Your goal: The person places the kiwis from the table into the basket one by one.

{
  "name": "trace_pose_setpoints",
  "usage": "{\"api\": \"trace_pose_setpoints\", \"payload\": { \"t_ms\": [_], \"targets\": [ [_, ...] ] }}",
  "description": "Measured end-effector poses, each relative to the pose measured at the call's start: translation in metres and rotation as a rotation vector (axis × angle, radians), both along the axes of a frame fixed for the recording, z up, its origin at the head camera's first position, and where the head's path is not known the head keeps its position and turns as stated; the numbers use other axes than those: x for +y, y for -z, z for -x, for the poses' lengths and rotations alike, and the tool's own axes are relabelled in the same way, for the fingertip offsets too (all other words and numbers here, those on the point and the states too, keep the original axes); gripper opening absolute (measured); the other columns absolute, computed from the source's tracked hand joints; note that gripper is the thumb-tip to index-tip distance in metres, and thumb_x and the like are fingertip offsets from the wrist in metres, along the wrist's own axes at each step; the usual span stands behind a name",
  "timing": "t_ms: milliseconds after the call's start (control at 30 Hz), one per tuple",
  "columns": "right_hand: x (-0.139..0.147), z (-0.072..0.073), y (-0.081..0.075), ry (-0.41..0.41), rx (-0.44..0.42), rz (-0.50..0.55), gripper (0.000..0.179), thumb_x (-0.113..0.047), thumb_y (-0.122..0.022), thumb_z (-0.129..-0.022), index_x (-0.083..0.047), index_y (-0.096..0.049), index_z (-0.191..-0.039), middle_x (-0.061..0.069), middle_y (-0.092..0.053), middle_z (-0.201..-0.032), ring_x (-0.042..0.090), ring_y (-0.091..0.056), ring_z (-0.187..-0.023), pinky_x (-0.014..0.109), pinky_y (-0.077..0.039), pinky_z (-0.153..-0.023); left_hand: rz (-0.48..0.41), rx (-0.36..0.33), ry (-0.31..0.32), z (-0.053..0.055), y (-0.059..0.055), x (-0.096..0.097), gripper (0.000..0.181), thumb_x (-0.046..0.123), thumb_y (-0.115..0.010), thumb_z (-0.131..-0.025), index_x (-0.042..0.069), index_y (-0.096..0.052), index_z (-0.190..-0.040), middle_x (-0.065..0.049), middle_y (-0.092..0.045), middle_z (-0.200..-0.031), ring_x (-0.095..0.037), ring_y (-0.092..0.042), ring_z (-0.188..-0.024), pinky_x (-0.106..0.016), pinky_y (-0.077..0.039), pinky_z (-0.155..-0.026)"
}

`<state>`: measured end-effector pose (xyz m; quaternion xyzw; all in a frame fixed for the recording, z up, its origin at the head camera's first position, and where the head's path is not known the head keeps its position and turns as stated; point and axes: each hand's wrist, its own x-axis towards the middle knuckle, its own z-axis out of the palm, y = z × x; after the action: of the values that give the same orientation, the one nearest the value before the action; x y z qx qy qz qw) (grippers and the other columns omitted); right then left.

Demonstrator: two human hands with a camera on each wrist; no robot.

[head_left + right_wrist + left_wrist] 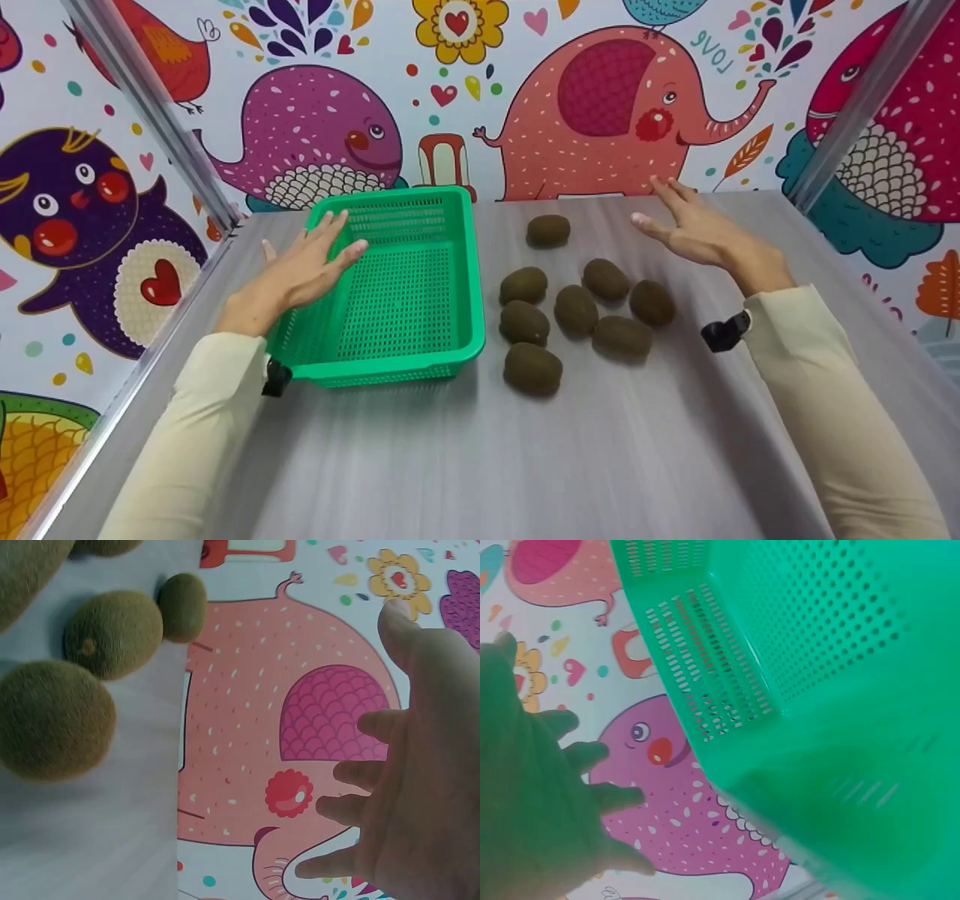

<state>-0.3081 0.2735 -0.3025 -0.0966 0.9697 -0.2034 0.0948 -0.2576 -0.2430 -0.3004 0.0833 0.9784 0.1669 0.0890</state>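
My left hand hovers over the left side of a green plastic basket, fingers spread and holding nothing. In the left wrist view that hand shows beside the basket's perforated wall. Over the right part of the table, my right hand is held up with its fingers extended, nothing in it. Several brown kiwis lie between the basket and this hand; the closest are a kiwi and another kiwi. A lone kiwi sits farther back. The right wrist view shows kiwis left of the hand.
The grey table runs back to a wall printed with cartoon animals. Metal posts stand at the left and right corners. A front kiwi lies near the basket's right side.
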Motion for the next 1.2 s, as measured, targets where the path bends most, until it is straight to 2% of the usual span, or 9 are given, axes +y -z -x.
{"api": "trace_pose_setpoints", "payload": {
  "t_ms": [267,500,700,833,933,1067,1200],
  "targets": [
    [0.007,-0.019,0.011,-0.006,0.023,0.148,0.086,-0.071,-0.038,-0.096,-0.035,0.005,-0.161,0.014,0.007,-0.17,0.044,0.004,-0.155,0.08,-0.004,-0.114,-0.127,0.053,-0.009,-0.032,0.005,-0.014,0.082,0.069,-0.028,-0.1,0.026,0.007,-0.161,-0.01,0.005,-0.17,-0.049,0.004,-0.154,-0.08,0.013,-0.111],
    [0.014,-0.032,0.02,-0.01,0.033,0.3,0.077,-0.063,-0.039,-0.1,-0.037,0.0,-0.161,0.01,0.003,-0.171,0.041,0.003,-0.156,0.078,-0.007,-0.116,-0.304,0.117,-0.026,-0.055,0.012,-0.027,0.076,0.057,-0.032,-0.105,0.024,0.006,-0.161,-0.013,0.001,-0.17,-0.045,-0.003,-0.155,-0.073,-0.006,-0.12],
    [0.022,-0.038,0.032,-0.011,0.017,0.472,0.069,-0.054,-0.031,-0.105,-0.028,-0.003,-0.162,0.012,-0.001,-0.17,0.044,-0.004,-0.156,0.076,-0.014,-0.116,-0.43,0.119,-0.072,-0.071,0.023,-0.04,0.07,0.052,-0.027,-0.107,0.018,0.001,-0.162,-0.016,-0.003,-0.169,-0.046,-0.004,-0.155,-0.073,-0.005,-0.12],
    [0.026,-0.039,0.042,-0.002,-0.021,0.557,0.067,-0.053,-0.024,-0.106,-0.023,-0.002,-0.163,0.018,-0.005,-0.169,0.047,-0.013,-0.153,0.074,-0.022,-0.115,-0.498,0.095,-0.107,-0.077,0.034,-0.05,0.067,0.05,-0.022,-0.108,0.015,-0.003,-0.162,-0.019,-0.005,-0.169,-0.048,-0.004,-0.154,-0.073,-0.004,-0.12],
    [0.03,-0.04,0.049,0.012,-0.048,0.592,0.069,-0.057,-0.02,-0.105,-0.022,-0.003,-0.163,0.019,-0.01,-0.168,0.046,-0.019,-0.152,0.07,-0.027,-0.116,-0.571,0.065,-0.137,-0.08,0.042,-0.057,0.066,0.048,-0.017,-0.109,0.013,-0.001,-0.162,-0.023,-0.005,-0.168,-0.052,-0.009,-0.152,-0.073,-0.012,-0.119],
    [0.035,-0.039,0.058,0.039,-0.068,0.633,0.073,-0.064,-0.017,-0.103,-0.022,-0.011,-0.162,0.015,-0.018,-0.168,0.041,-0.026,-0.152,0.061,-0.035,-0.116,-0.642,0.014,-0.185,-0.081,0.052,-0.064,0.067,0.05,-0.013,-0.108,0.012,0.002,-0.162,-0.024,-0.004,-0.167,-0.054,-0.018,-0.149,-0.072,-0.023,-0.116],
    [0.039,-0.038,0.068,0.069,-0.098,0.646,0.078,-0.07,-0.019,-0.099,-0.022,-0.016,-0.162,0.012,-0.021,-0.167,0.037,-0.03,-0.151,0.051,-0.041,-0.115,-0.7,-0.027,-0.214,-0.08,0.061,-0.068,0.07,0.051,-0.01,-0.107,0.008,-0.001,-0.161,-0.025,-0.007,-0.167,-0.054,-0.021,-0.149,-0.07,-0.026,-0.117]
  ]
}}
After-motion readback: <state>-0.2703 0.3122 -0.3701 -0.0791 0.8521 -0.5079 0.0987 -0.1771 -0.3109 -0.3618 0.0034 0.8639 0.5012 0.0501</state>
